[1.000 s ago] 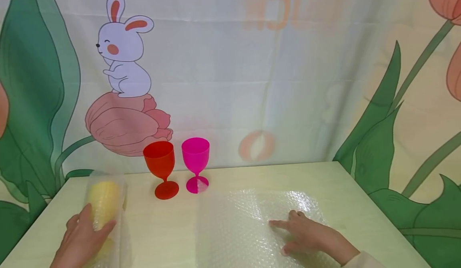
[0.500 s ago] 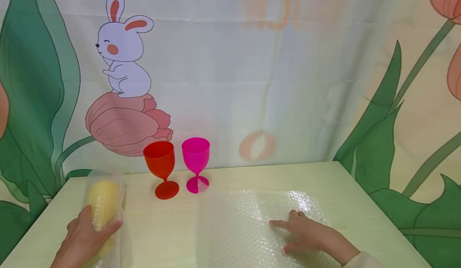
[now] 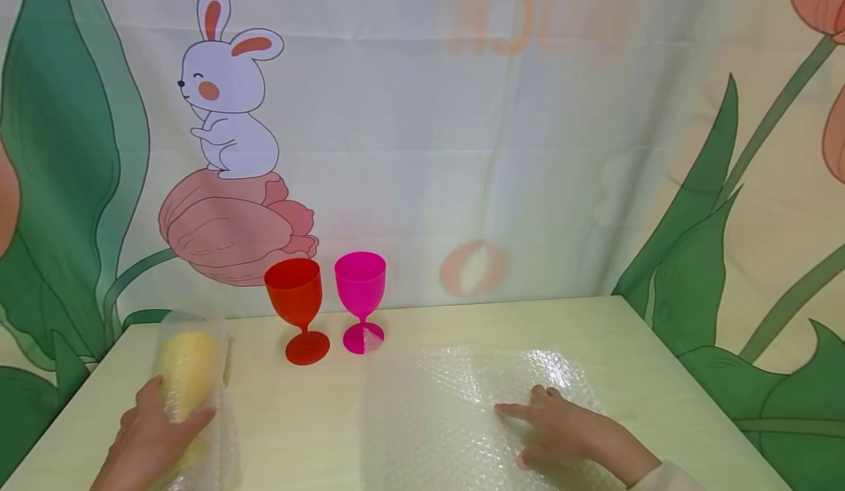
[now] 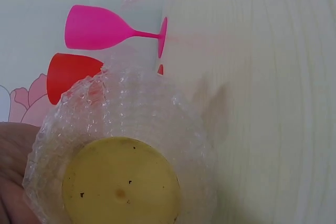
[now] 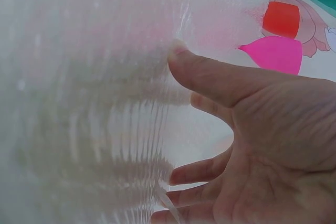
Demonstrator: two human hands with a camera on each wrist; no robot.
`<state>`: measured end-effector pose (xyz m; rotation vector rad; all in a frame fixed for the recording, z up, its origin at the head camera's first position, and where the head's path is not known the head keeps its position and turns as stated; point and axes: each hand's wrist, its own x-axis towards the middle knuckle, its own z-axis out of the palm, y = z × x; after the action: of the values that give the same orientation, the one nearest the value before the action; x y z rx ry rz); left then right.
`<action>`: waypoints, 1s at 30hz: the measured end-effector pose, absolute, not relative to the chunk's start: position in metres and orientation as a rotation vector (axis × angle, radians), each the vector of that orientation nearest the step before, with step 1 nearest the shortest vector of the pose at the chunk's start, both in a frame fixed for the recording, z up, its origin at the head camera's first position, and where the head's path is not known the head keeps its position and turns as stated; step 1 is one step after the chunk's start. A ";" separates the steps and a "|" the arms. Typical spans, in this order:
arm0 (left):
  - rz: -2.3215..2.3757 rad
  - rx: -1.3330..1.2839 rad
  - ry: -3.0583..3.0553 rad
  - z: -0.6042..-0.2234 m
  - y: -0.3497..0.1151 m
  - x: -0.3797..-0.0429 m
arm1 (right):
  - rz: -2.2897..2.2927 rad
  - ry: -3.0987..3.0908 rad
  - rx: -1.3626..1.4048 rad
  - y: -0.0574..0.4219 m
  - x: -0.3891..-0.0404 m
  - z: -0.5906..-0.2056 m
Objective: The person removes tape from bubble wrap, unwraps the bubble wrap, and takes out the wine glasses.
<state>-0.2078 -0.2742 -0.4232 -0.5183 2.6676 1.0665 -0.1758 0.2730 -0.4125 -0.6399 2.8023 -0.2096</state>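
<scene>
On the left, the left hand (image 3: 148, 432) grips a bubble-wrapped yellow goblet (image 3: 189, 366) lying on the table (image 3: 290, 425). Farther back stand a red goblet (image 3: 295, 296), then a pink goblet (image 3: 360, 285). Nearer, rightward, the right hand (image 3: 561, 425), thumb and index finger spread, touches a bubble wrap sheet (image 3: 436, 428).

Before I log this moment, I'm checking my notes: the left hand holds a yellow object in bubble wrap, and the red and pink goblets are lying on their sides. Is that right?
Not quite: the red goblet and pink goblet are standing upright, as the head view shows. The rest holds: the left hand grips a yellow object in bubble wrap.
</scene>
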 end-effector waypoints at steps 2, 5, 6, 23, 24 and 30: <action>1.089 -0.507 2.671 -0.424 -0.277 -0.207 | -0.205 2.803 -0.640 0.273 -0.176 -0.413; 1.108 -0.480 2.676 -0.425 -0.282 -0.203 | -0.198 2.803 -0.630 0.273 -0.176 -0.413; 1.115 -0.468 2.677 -0.425 -0.283 -0.201 | -0.198 2.804 -0.621 0.273 -0.176 -0.414; 1.180 -0.407 2.584 -0.427 -0.277 -0.177 | -0.230 2.800 -0.587 0.272 -0.175 -0.413; 1.192 -0.396 2.582 -0.428 -0.277 -0.176 | -0.231 2.800 -0.592 0.272 -0.175 -0.413; 1.240 -0.393 2.561 -0.427 -0.272 -0.169 | -0.230 2.798 -0.626 0.273 -0.174 -0.412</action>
<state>-0.1690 -0.2717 -0.4274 -0.3933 2.5611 1.2398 -0.1741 0.2727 -0.4119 -0.6262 2.7978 -0.2303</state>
